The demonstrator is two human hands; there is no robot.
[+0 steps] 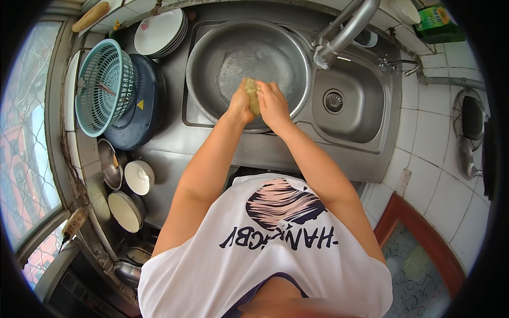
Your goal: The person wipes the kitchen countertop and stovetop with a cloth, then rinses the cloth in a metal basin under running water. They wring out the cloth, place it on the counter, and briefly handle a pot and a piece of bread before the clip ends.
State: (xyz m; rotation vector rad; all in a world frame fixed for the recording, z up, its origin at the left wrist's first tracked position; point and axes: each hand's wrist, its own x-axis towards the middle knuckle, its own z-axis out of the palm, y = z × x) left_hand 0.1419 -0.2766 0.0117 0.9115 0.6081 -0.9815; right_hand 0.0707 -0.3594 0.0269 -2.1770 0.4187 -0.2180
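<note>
Over the near rim of a large round metal basin [197, 69], both my hands meet around a crumpled yellow-green cloth [253, 100]. My left hand [241, 104] is closed on its left side. From the other side my right hand [273, 104] presses against it, fingers bent over the top. The cloth is bunched up, and part of it is hidden by my fingers. A thin layer of water seems to lie in the basin's bottom.
Right of the basin are a sink [360, 119] and a metal faucet [347, 32]. At left stand stacked plates [159, 32], a light-blue plastic basket [90, 95], a dark round lid-like object [146, 119] and a white bowl [139, 177]. A green bottle [437, 26] sits at far right.
</note>
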